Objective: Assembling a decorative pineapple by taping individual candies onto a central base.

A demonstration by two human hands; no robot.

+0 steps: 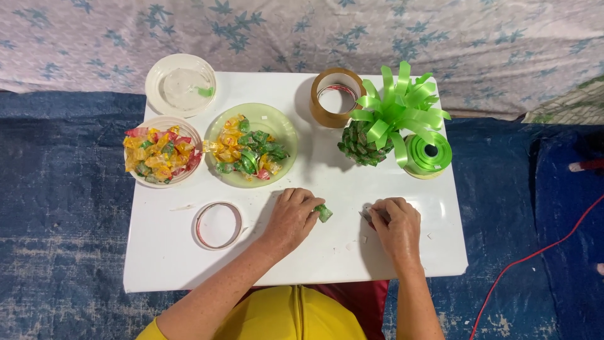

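On the white counter [189, 264], just below the green plate [286, 129] heaped with wrapped candies, my left hand [290, 217] rests knuckles-up with its fingers [313, 204] curled around a small green-wrapped candy [324, 213] that pokes out at the fingertips. Right of that plate and lower, my right hand [395, 225] lies close by, fingers pinched on a small pale scrap [365, 215]; I cannot tell what it is. Left of the plate sits a bowl [189, 129] full of red, yellow and green candies, and above that an empty white lid or dish [180, 84]. Below the plate, to the left, lies a thin ring of tape [218, 225]. Right of the plate stands a brown tape roll [336, 96], then a green pineapple-shaped piece [360, 146] topped with a bright green ribbon bow [399, 104], touching a spool of green ribbon [428, 153].
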